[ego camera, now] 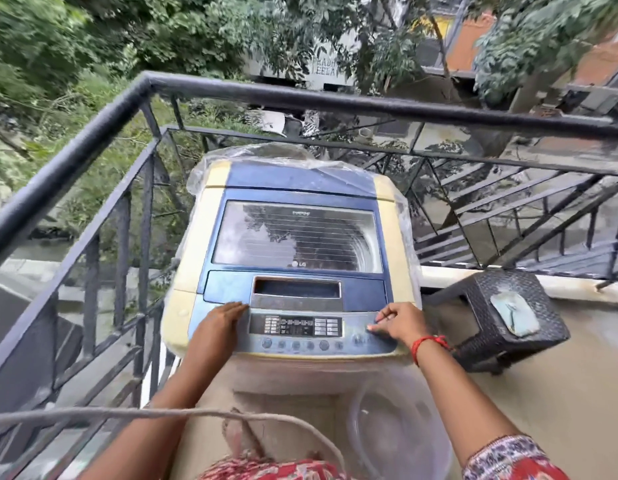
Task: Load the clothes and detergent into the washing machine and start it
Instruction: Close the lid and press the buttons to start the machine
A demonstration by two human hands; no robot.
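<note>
A top-loading washing machine (196, 237), cream with a blue top, stands on a balcony in front of me, its glass lid (297, 240) closed. The control panel (295, 326) with a row of round buttons runs along the near edge. My left hand (219, 325) lies flat on the panel's left end, fingers together. My right hand (399, 323) rests on the panel's right end, its thumb pressed on the button area there. Neither hand holds anything. No clothes or detergent are in sight.
Black metal railing (92, 140) encloses the balcony on the left and behind the machine. A dark woven stool (508, 317) carrying a small pale pouch (515, 313) stands to the right. A clear plastic tub (397, 420) sits on the floor at the machine's front. A rope (127, 414) crosses the foreground.
</note>
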